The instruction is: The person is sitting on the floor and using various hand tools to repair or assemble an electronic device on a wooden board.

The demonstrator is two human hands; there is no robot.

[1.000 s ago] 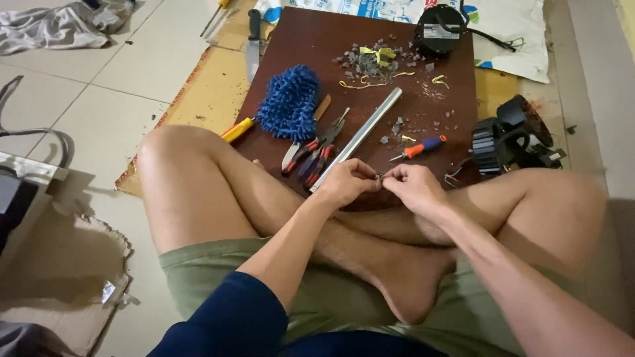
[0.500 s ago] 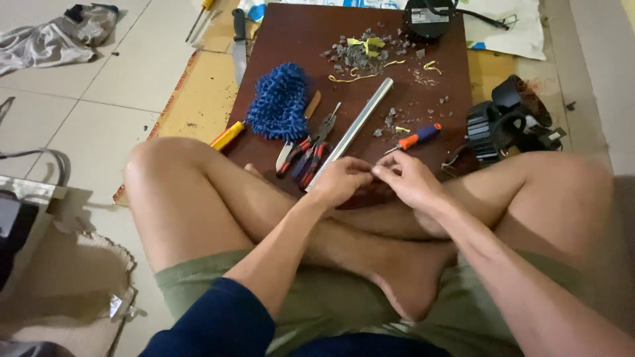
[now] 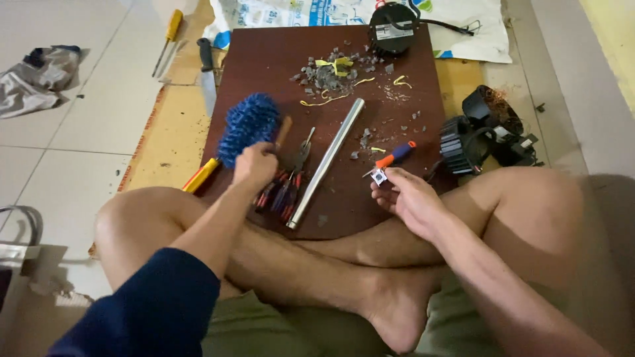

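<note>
hands at work over a dark brown board on the floor

the right hand [image 3: 410, 198] pinches a small square metal part [image 3: 379, 176] between thumb and fingertips, just off the near right of the brown board [image 3: 264, 59]; the part looks silvery, too small to tell more. the left hand [image 3: 254, 165] is closed over the handles of the red-and-blue pliers [image 3: 284, 188] at the board's near left, beside a fuzzy blue duster [image 3: 247, 127]. a long metal tube [image 3: 326, 162] lies slantwise across the board's middle, an orange-and-blue screwdriver [image 3: 395, 156] to its right, grey scraps with yellow wire bits [image 3: 331, 73] at the far end. the board sits on cardboard over pale floor tiles; black motor parts [image 3: 483, 129] lie off its right edge.
</note>
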